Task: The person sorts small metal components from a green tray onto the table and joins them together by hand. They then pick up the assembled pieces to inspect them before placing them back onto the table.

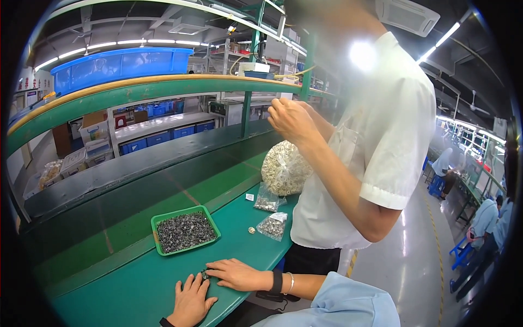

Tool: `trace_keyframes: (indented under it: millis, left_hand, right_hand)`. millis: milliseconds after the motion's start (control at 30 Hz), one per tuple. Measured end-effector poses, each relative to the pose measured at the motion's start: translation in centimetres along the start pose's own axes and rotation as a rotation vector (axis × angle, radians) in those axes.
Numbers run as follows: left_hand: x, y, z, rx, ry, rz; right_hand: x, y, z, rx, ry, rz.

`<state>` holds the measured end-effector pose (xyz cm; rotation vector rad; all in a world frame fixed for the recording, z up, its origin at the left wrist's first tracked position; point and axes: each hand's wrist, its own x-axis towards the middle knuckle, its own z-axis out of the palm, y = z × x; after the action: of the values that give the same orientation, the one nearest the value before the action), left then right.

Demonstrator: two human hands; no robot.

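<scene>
My left hand lies on the green table mat with its fingers spread, holding nothing I can see. My right hand reaches in from the right, palm down and fingers stretched out. Its fingertips touch a few small dark parts between the two hands, partly hidden by fingers. Just beyond them sits a green tray filled with many small dark metallic parts.
A person in a white shirt stands close on the right, hands raised. Beside them are a large bag of pale parts and small clear bags of metallic parts. A sunken green conveyor belt runs behind the tray, beneath a shelf with a blue bin.
</scene>
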<state>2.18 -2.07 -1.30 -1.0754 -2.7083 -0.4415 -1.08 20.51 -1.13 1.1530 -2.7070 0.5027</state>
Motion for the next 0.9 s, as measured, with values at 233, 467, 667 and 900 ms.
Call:
trace_keyframes:
  millis: [233, 467, 667, 900]
  left_hand:
    - [0.9, 0.2, -0.4, -0.018, 0.01, 0.055]
    - [1.4, 0.4, 0.3, -0.028, -0.04, 0.063]
    - [1.3, 0.3, 0.3, -0.01, 0.001, 0.026]
    - [1.3, 0.2, -0.1, 0.004, -0.058, 0.102]
  right_hand:
    - [-3.0, 0.1, -0.1, -0.024, 0.016, 0.041]
    - [-2.6, -0.2, 0.5, 0.038, 0.072, -0.052]
    - [-3.2, 0.2, 0.2, 0.117, 0.155, 0.15]
    - [-3.8, 0.7, 2.0, -0.015, 0.211, 0.077]
